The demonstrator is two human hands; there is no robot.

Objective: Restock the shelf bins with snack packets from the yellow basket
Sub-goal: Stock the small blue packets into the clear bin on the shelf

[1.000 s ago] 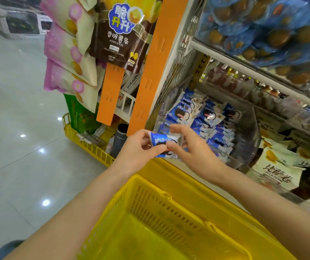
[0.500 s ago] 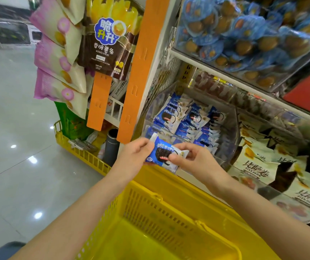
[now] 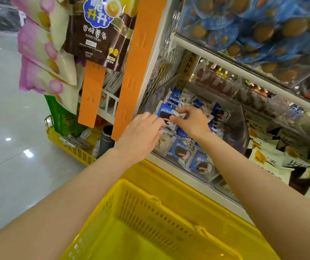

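Now, in the head view, the small blue-and-white foil snack packet (image 3: 166,115) is seen carried over the front wall of the clear plastic shelf bin (image 3: 241,126) and held low above the matching packets (image 3: 178,152) piled inside. Half a second ago it was held out in front of that bin, above the yellow slatted plastic basket (image 3: 150,200). It is pinched at its right end by the right hand (image 3: 190,122) and at its near edge by the left hand (image 3: 141,133). Placement is judged nearly done, with only the release left. No further packets can be made out in the basket's visible part.
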